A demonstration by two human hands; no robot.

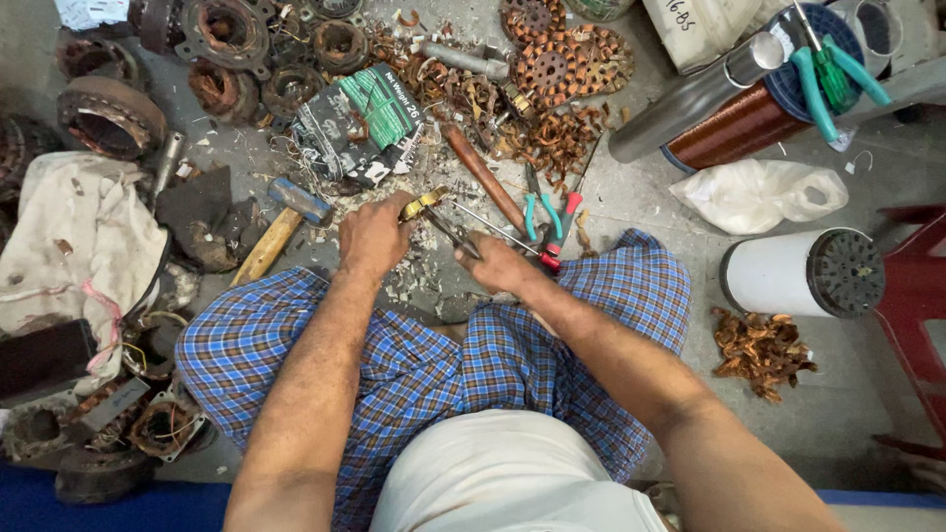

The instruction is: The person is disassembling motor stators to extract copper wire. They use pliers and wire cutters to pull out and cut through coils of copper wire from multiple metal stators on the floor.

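One green-black carton (360,123) beyond hands (434,241)

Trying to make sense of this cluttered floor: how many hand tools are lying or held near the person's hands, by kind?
Hammers: 1
Pliers with green or red handles, on the floor: 2
Pliers held in the two hands: 1
Screwdrivers: 1
Total: 5

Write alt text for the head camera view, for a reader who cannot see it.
A person sitting cross-legged on a concrete floor holds a small brass-coloured part in the left hand and works on it with scissors in the right hand. A hammer, pliers and old motor coils lie around.
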